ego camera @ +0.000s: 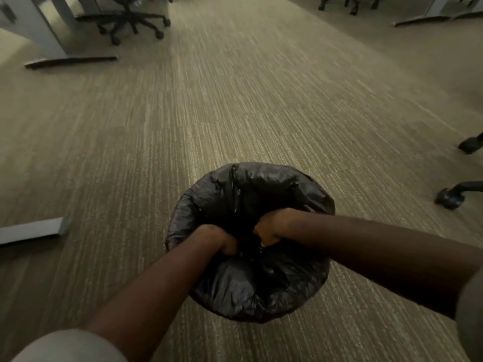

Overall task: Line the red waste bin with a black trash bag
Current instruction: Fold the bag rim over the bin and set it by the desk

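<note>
A black trash bag (245, 194) is draped over a round bin on the carpet, low in the middle of the head view. It covers the whole rim and sides, so none of the red waste bin shows. My left hand (217, 237) and my right hand (271, 228) are close together at the middle of the bag's mouth. Both are curled into the plastic, with their fingertips hidden in the folds. The plastic is bunched and creased around them.
Striped beige carpet (235, 100) stretches ahead. An office chair base (130, 22) and a desk leg with its foot (70, 61) stand at the far left. Another desk foot (31, 229) lies at the left. Chair castors (454, 197) sit at the right edge.
</note>
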`<act>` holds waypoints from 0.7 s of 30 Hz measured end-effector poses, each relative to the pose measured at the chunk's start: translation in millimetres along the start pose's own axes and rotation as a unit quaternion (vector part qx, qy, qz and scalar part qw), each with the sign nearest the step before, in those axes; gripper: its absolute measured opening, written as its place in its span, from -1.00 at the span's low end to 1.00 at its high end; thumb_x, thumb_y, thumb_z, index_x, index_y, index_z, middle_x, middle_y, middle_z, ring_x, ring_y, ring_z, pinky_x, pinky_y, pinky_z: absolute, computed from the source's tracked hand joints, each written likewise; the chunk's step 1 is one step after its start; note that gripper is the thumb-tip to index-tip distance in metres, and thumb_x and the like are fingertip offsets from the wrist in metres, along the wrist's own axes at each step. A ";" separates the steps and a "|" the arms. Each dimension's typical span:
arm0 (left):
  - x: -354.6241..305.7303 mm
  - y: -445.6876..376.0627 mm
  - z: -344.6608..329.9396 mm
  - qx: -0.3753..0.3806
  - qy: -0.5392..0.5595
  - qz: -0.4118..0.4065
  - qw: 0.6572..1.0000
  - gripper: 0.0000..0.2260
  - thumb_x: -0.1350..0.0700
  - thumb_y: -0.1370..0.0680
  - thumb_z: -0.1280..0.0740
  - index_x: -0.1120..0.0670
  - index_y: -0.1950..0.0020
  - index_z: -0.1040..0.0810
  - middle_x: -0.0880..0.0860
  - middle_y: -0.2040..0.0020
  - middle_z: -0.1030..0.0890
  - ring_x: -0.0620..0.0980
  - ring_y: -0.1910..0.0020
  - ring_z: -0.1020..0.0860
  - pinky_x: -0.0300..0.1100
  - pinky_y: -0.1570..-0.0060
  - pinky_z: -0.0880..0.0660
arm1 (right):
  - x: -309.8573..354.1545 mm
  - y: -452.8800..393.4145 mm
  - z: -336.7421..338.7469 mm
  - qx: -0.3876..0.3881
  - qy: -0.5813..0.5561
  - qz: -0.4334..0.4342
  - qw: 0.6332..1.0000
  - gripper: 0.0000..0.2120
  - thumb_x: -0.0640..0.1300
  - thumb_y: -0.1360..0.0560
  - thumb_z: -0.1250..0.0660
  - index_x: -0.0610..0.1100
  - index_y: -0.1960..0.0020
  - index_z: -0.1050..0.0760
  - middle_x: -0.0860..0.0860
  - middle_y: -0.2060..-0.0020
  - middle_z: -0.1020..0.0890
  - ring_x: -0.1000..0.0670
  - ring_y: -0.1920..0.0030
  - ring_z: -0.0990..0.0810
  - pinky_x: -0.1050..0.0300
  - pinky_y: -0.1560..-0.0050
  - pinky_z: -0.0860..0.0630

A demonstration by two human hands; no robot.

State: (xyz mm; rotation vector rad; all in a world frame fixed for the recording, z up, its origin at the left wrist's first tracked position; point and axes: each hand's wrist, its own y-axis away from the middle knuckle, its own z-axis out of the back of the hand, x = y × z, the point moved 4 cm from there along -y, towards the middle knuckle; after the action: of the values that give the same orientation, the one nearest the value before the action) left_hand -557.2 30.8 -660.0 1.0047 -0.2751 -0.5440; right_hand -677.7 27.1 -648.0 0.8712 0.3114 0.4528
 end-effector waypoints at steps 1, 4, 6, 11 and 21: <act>-1.6 0.8 0.1 -0.002 0.003 0.001 1.000 -0.56 0.10 -0.68 -0.11 0.29 -0.51 -0.29 0.28 -0.53 -0.31 0.21 -0.51 -0.30 -0.01 -0.48 -0.19 | -1.0 -3.4 -3.2 0.001 0.001 0.001 1.000 -0.53 0.02 -0.63 -0.22 -0.18 -0.46 -0.43 -0.18 -0.40 -0.50 -0.23 -0.35 -0.50 -0.07 -0.38 -0.42; -8.4 11.9 8.6 -0.042 -0.011 -0.028 0.999 -0.51 -0.01 -0.68 -0.11 0.21 -0.54 -0.27 0.23 -0.55 -0.29 0.20 -0.53 -0.27 -0.02 -0.49 -0.16 | -3.4 7.6 7.9 -0.014 -0.038 0.045 0.998 -0.55 -0.06 -0.69 -0.10 -0.21 -0.52 -0.34 -0.19 -0.48 -0.42 -0.21 -0.46 -0.40 -0.02 -0.45 -0.31; -6.8 26.2 22.1 -0.088 0.006 -0.051 0.995 -0.52 -0.06 -0.65 -0.15 0.12 -0.53 -0.32 0.19 -0.53 -0.34 0.17 -0.50 -0.32 -0.04 -0.48 -0.22 | -9.9 35.9 33.8 -0.077 -0.078 0.092 0.990 -0.60 -0.08 -0.69 -0.10 -0.20 -0.46 -0.43 -0.16 -0.42 -0.52 -0.17 -0.40 -0.48 0.01 -0.41 -0.35; 3.5 96.7 74.6 -0.511 0.115 -0.075 0.848 -0.74 -0.06 -0.57 -0.24 0.05 0.02 -0.65 0.07 0.09 -0.70 0.11 0.08 -0.65 -0.04 0.08 -0.58 | -46.5 125.7 73.8 -0.509 -0.144 0.010 0.849 -0.78 -0.05 -0.57 -0.23 0.02 -0.13 -0.60 0.04 -0.06 -0.66 -0.04 -0.13 -0.58 0.00 -0.05 -0.54; 52.6 92.9 97.0 -0.593 0.115 0.045 0.795 -0.67 -0.18 -0.58 -0.21 0.05 0.00 -0.58 0.03 0.15 -0.64 0.08 0.17 -0.60 -0.09 0.25 -0.45 | -87.0 111.7 42.8 -0.475 -0.321 -0.162 0.803 -0.76 0.00 -0.56 -0.34 -0.11 -0.13 -0.61 -0.02 0.04 -0.67 -0.06 0.03 -0.62 0.04 0.01 -0.51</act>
State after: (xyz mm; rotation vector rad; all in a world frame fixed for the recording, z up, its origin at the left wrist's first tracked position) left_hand -529.6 -29.3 -531.8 -0.1884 0.2483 -0.3822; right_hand -762.1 17.6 -526.9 -0.0672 -0.3925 -0.0598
